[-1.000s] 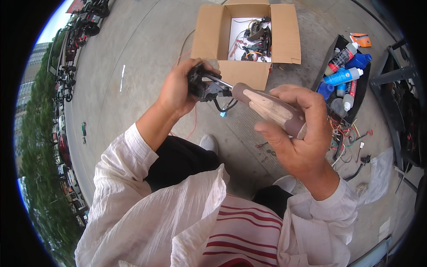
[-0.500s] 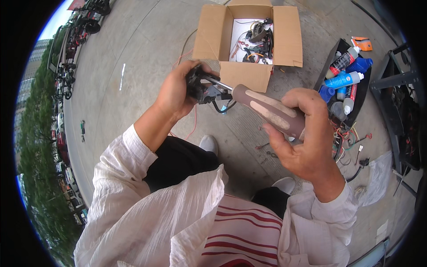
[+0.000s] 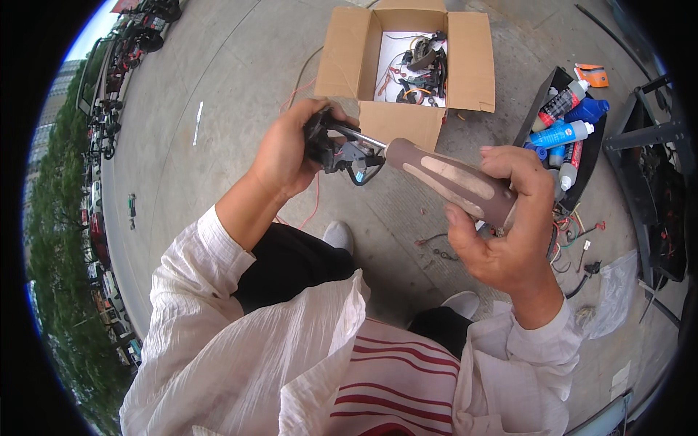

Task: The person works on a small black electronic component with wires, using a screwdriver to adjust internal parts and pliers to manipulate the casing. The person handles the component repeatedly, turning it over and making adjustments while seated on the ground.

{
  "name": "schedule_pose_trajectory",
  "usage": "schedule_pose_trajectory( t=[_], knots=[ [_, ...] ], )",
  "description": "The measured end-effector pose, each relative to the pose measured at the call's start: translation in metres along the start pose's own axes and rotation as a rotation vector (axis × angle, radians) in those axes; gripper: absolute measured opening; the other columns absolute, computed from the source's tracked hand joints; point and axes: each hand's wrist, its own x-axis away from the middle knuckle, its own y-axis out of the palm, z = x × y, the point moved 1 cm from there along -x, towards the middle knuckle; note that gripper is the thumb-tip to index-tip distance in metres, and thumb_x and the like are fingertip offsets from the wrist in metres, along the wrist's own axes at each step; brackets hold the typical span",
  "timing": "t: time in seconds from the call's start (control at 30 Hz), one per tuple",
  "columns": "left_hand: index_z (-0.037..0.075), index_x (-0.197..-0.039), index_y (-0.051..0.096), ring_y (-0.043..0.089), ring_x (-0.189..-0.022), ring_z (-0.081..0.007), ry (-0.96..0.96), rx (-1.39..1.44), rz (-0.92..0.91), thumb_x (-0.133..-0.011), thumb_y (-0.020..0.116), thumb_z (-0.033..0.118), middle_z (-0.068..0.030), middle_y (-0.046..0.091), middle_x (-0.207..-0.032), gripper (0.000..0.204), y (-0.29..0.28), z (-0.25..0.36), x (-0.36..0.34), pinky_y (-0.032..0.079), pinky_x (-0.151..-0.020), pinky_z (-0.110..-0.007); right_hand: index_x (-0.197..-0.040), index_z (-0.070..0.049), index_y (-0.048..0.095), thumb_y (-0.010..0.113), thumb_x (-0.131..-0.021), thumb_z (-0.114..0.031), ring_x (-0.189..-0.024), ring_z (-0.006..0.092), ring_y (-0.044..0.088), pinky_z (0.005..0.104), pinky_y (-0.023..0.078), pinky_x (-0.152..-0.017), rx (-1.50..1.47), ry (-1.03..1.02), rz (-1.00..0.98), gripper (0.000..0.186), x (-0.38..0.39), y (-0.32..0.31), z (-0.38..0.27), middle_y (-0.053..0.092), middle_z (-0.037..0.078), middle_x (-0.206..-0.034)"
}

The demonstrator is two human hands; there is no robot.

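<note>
My left hand [image 3: 282, 149] is closed around a black plastic part [image 3: 329, 149] with a short black cable looping below it; its exact kind cannot be made out. A screwdriver [image 3: 447, 178] with a thick brown and beige handle reaches across to it. Its metal shaft goes into the black part, where the tip is hidden. My right hand [image 3: 512, 225] grips the handle's butt end between thumb and curled fingers.
Beyond my hands, an open cardboard box [image 3: 403, 123] holds black parts and wires. At right stands a black tray [image 3: 592, 156] of bottles, with loose wires [image 3: 574, 236] and a clear plastic bag [image 3: 614, 298] nearby. A black metal frame [image 3: 643, 134] borders the far right.
The screwdriver handle has shifted slightly to the right and my right hand has moved with it. My left hand still holds the black part in nearly the same place.
</note>
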Motion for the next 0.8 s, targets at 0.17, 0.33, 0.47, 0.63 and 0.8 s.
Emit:
schedule_pose_trajectory(
  t=[0.17, 0.33, 0.47, 0.63, 0.8],
  knots=[
    [0.007, -0.089, 0.057, 0.064, -0.079, -0.0202, -0.009, -0.017, 0.014, -0.099, 0.037, 0.026, -0.0159, 0.067, -0.099, 0.03, 0.009, 0.002, 0.007, 0.054, -0.074, -0.035, -0.112, -0.002, 0.054, 0.077, -0.072, -0.009, -0.086, 0.0311, 0.054, 0.0386, 0.046, -0.075, 0.08, 0.05, -0.163, 0.047, 0.0, -0.011, -0.002, 0.057, 0.013, -0.101],
    [0.007, -0.089, 0.057, 0.062, -0.079, -0.0191, 0.008, -0.027, 0.018, -0.098, 0.036, 0.027, -0.0156, 0.067, -0.099, 0.03, 0.003, 0.0, 0.004, 0.053, -0.072, -0.034, -0.108, 0.002, 0.057, 0.071, -0.081, -0.009, -0.087, 0.0241, 0.06, 0.0337, 0.049, -0.077, 0.043, -0.031, -0.059, 0.033, -0.006, -0.009, -0.006, 0.063, 0.015, -0.1],
    [0.007, -0.088, 0.057, 0.062, -0.079, -0.0193, -0.007, -0.008, 0.011, -0.098, 0.036, 0.028, -0.0157, 0.067, -0.099, 0.03, 0.011, 0.002, 0.006, 0.053, -0.074, -0.033, -0.109, -0.001, 0.056, 0.072, -0.077, -0.006, -0.089, 0.0268, 0.058, 0.0365, 0.047, -0.079, 0.052, -0.012, -0.089, 0.036, -0.006, -0.011, -0.006, 0.062, 0.013, -0.102],
    [0.007, -0.088, 0.057, 0.063, -0.079, -0.0199, 0.0, -0.008, 0.017, -0.098, 0.038, 0.027, -0.0159, 0.067, -0.1, 0.03, 0.005, 0.001, 0.006, 0.053, -0.075, -0.033, -0.111, -0.002, 0.054, 0.075, -0.072, -0.006, -0.091, 0.0319, 0.056, 0.0406, 0.045, -0.079, 0.158, -0.071, -0.209, 0.044, -0.008, -0.014, -0.008, 0.059, 0.012, -0.105],
    [0.007, -0.088, 0.057, 0.062, -0.079, -0.0201, -0.009, 0.012, 0.009, -0.098, 0.038, 0.027, -0.0164, 0.067, -0.099, 0.03, 0.006, 0.003, 0.007, 0.053, -0.074, -0.033, -0.105, -0.003, 0.06, 0.078, -0.072, -0.01, -0.082, 0.0294, 0.058, 0.0386, 0.045, -0.077, 0.06, -0.065, -0.035, 0.039, -0.01, -0.006, -0.006, 0.062, 0.011, -0.094]
  ],
)
